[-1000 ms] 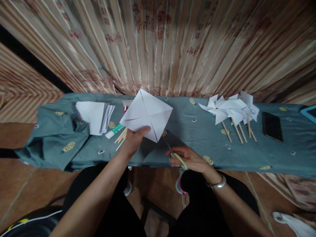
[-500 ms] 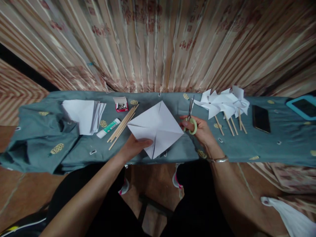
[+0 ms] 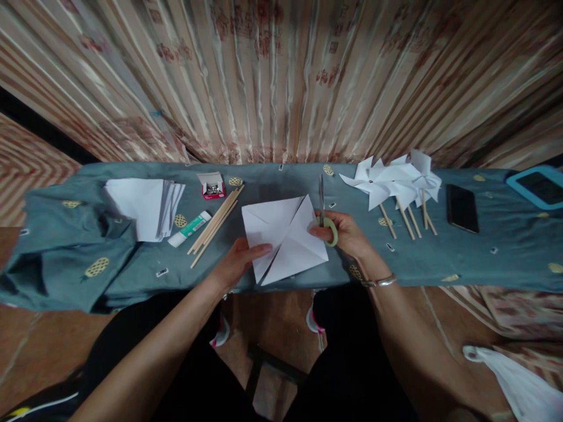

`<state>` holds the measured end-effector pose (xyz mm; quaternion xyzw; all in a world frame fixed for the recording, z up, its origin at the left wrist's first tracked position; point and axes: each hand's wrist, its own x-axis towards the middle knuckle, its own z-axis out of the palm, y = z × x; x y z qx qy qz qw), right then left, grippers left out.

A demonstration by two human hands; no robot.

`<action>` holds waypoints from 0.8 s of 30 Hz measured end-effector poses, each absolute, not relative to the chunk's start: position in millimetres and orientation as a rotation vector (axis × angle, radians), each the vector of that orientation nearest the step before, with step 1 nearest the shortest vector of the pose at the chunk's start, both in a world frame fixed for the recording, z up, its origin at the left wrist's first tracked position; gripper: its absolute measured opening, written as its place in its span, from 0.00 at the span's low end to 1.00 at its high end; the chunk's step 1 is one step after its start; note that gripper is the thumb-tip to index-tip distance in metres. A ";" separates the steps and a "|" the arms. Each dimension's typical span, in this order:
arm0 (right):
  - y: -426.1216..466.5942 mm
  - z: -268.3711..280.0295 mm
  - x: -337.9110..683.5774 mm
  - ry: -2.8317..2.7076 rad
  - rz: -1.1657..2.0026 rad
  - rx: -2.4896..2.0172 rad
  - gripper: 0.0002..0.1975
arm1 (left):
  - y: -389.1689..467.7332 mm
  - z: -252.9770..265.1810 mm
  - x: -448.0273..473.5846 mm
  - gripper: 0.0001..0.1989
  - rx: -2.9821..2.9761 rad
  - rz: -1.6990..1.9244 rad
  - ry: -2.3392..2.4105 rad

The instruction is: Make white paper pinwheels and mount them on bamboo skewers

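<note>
A square sheet of white paper (image 3: 290, 234), slit from its corners toward the middle, is held up over the cloth in front of me. My left hand (image 3: 237, 262) pinches its left edge, thumb on top and fingers underneath. My right hand (image 3: 344, 233) has the green-handled scissors (image 3: 331, 232) in it, blades pointing away from me. Its thumb also rests on the paper's right edge. Left of the sheet lie several thin wooden sticks (image 3: 215, 225) and a green and white glue stick (image 3: 189, 228).
A stack of white paper (image 3: 141, 205) lies on the left of the cloth-covered table (image 3: 149, 258). A red box of small metal pieces (image 3: 213, 189) stands behind the sticks. To the right are several paper pinwheels (image 3: 396, 179), a phone (image 3: 461, 208) and a blue-framed device (image 3: 541, 186).
The paper has turned, so its edges now face the sides rather than its corners. My right hand has shifted left and its thumb has come onto the paper, scissors still in it.
</note>
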<state>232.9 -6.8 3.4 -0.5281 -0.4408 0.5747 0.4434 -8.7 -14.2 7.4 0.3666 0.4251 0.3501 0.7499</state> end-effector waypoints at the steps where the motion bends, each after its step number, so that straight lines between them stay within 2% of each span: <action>1: -6.1 1.5 231.0 -1.042 1.380 -1.304 0.17 | -13.8 9.7 -8.9 0.22 0.738 0.787 0.855; 4: -3.2 -4.6 223.3 -0.880 1.253 -1.263 0.16 | -14.2 17.3 -8.5 0.23 0.595 0.862 0.671; 10: -2.0 -11.2 200.4 -0.746 1.136 -1.210 0.16 | -16.3 20.1 -0.8 0.13 0.626 0.920 0.660; 13: -5.2 -12.6 188.8 -0.756 1.155 -1.196 0.17 | -15.2 17.9 6.3 0.15 0.658 0.956 0.776; 20: -10.3 -8.4 173.8 -0.821 1.141 -1.252 0.24 | -10.7 9.1 17.8 0.26 0.609 1.062 0.996; 24: -16.6 0.7 173.2 -0.927 1.218 -1.264 0.23 | -1.8 6.5 14.0 0.26 0.708 1.158 1.044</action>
